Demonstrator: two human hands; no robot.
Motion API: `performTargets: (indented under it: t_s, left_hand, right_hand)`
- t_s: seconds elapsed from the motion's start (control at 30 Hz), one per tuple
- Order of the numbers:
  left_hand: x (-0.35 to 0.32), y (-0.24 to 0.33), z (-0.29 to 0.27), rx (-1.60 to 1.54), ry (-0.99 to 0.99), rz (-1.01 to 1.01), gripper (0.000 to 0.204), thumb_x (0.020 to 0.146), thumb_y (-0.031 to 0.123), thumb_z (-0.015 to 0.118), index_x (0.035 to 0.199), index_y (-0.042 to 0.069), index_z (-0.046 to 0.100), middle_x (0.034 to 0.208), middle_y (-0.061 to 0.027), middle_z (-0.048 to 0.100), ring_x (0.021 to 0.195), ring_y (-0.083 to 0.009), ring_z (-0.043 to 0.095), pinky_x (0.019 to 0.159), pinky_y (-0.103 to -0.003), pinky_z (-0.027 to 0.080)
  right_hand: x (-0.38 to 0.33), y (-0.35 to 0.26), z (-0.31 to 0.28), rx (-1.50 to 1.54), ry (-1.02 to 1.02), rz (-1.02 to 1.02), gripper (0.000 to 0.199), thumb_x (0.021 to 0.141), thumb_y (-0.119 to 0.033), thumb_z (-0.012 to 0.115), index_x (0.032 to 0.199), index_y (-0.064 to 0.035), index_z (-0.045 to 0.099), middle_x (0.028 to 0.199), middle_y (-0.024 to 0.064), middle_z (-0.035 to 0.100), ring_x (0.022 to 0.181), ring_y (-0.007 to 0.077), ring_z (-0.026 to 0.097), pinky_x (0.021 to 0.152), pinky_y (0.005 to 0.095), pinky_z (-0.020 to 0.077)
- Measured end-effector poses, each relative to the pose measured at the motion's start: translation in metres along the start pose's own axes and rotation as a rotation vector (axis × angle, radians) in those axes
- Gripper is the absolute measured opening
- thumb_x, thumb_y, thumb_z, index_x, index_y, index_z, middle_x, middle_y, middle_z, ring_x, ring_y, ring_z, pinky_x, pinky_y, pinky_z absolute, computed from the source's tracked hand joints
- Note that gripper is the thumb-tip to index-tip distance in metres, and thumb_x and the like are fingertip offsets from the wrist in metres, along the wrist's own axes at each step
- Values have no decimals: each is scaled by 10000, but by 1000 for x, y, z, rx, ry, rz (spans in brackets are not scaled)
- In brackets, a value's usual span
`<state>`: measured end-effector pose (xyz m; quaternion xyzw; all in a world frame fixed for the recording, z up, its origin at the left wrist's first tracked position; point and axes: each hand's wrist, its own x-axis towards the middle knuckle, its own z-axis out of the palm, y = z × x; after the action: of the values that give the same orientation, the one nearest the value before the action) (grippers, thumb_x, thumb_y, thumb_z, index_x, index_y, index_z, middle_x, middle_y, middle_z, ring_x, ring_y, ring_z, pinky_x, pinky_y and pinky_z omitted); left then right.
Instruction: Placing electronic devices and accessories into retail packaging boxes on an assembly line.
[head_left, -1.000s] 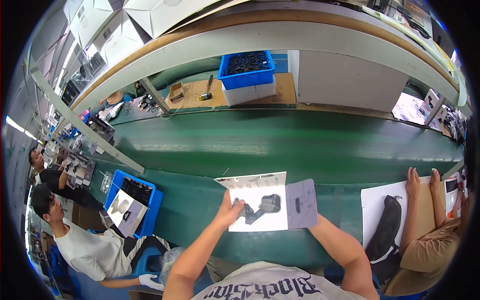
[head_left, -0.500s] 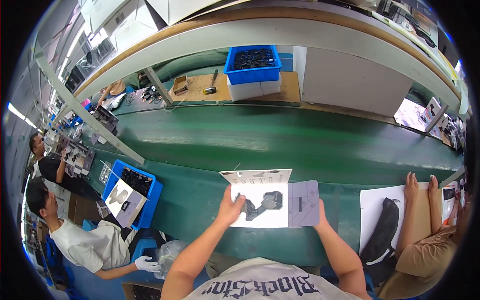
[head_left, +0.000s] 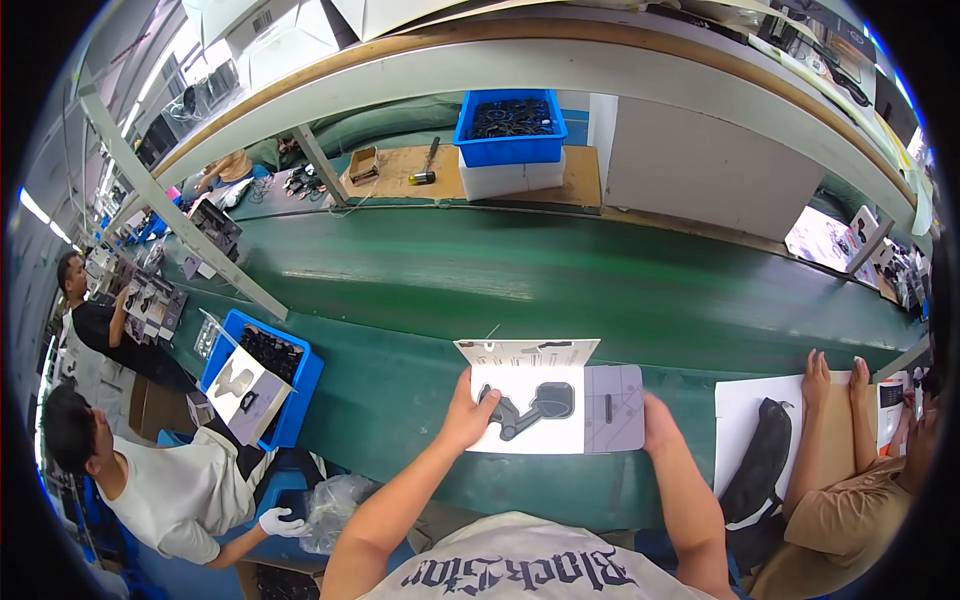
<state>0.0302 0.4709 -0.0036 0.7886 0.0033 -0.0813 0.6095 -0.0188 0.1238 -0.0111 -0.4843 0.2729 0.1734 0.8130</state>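
In front of me I hold an opened flat box (head_left: 615,408) with a white inner face and a grey-purple end panel with a dark slot. A dark grey jointed arm with a rounded rectangular head (head_left: 553,400) lies on the white part. My left hand (head_left: 470,412) is closed on the box's left edge, its thumb over the face near the arm's left end. My right hand (head_left: 660,422) is closed round the right edge of the grey-purple panel; its fingers are partly hidden behind it. A printed white flap (head_left: 527,351) stands up along the far side.
On the left a blue bin (head_left: 312,385) of dark parts has an open box (head_left: 243,395) across it, beside a seated person with a white glove. Past the green conveyor (head_left: 500,260) stands another blue bin (head_left: 510,150). At right, a co-worker's hands (head_left: 817,380) rest near a black pouch (head_left: 757,460).
The box has moved slightly right, both hands still on it. Its dark arm appears lower and flatter beside my left thumb. The gloved person at left has shifted a little.
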Motion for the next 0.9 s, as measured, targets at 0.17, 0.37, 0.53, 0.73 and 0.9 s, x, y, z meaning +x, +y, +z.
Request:
performTargets:
  t_s: [0.17,0.37,0.53,0.73,0.9]
  left_hand:
    - [-1,10,2,18,22,-28,659,987,205,628,1508,-55,318,1400,-270,521,1261,-342,557,1068,-399,449]
    - [13,6,-1,-87,83,-43,686,998,243,625,1516,-70,302,1473,-284,459,1328,-351,513,1109,-402,420]
    - [0,-28,-29,-229,221,43,691,1005,259,619,1517,-78,300,1515,-285,415,1371,-352,480,1135,-410,400]
    - [-63,-64,-97,323,519,175,692,962,249,661,1492,-65,346,1524,-281,404,1378,-376,467,1152,-438,389]
    - [-105,-71,-111,780,562,412,672,879,245,716,1410,-52,432,1489,-262,439,1356,-417,470,1151,-470,379]
  right_hand:
    - [-42,-36,22,266,-233,-10,366,986,-170,617,1279,49,621,1112,157,726,959,253,716,851,396,589]
    - [-18,-52,40,-192,111,-296,293,905,10,656,1195,48,653,1023,140,721,850,213,688,814,333,571]
    - [53,-122,0,-179,164,-516,236,899,-60,672,1119,26,672,978,110,717,804,182,662,746,298,548]
    - [105,-196,-82,-1053,619,-568,385,866,-264,719,1031,79,668,836,138,671,676,216,569,635,372,508]
    - [89,-118,-9,-1102,757,-1475,431,920,-65,565,1330,51,502,1323,261,550,1208,430,532,1087,457,401]
